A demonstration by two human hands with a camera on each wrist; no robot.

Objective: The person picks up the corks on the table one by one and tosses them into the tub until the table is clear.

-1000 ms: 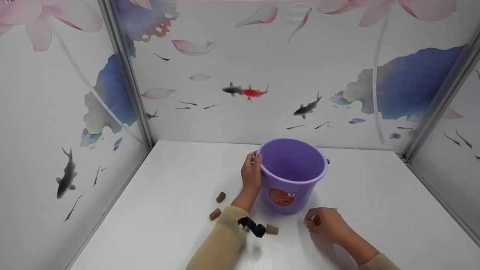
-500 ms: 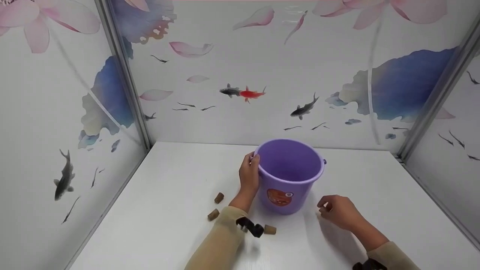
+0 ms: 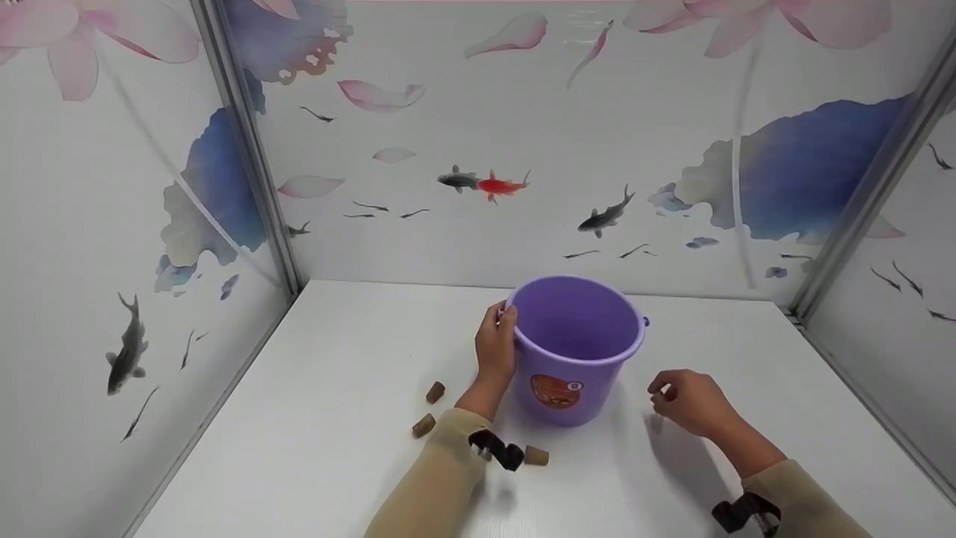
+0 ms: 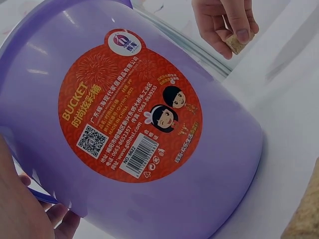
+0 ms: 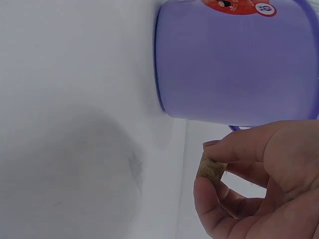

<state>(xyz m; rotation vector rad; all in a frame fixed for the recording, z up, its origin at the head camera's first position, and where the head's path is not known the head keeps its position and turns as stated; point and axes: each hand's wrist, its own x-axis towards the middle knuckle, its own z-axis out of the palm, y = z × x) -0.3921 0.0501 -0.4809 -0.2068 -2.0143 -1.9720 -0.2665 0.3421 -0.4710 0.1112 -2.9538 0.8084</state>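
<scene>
A purple plastic bucket [image 3: 609, 385] with a red round label stands upright on the white table. My left hand [image 3: 496, 350] grips its left side at the rim, thumb on the outside near the handle joint. To the right of the bucket, my right hand [image 3: 694, 403] is raised over the table. Between its thumb and fingertips it pinches a small cork stopper [image 5: 212, 170], which also shows in the left wrist view as a tan cork [image 4: 239, 43]. The inside of the bucket shows only bare purple wall from the head view.
Left of my left forearm lie two cork stoppers, a far cork [image 3: 435, 392] and a nearer cork [image 3: 423, 425]. Another cork [image 3: 536, 456] lies in front of the bucket, beside the black wrist mount [image 3: 499, 450]. Printed wall panels [image 3: 358, 246] enclose the table.
My right hand has moved right and away from me, up off the table beside the bucket, pinching the cork stopper. My left hand and the bucket stay in place.
</scene>
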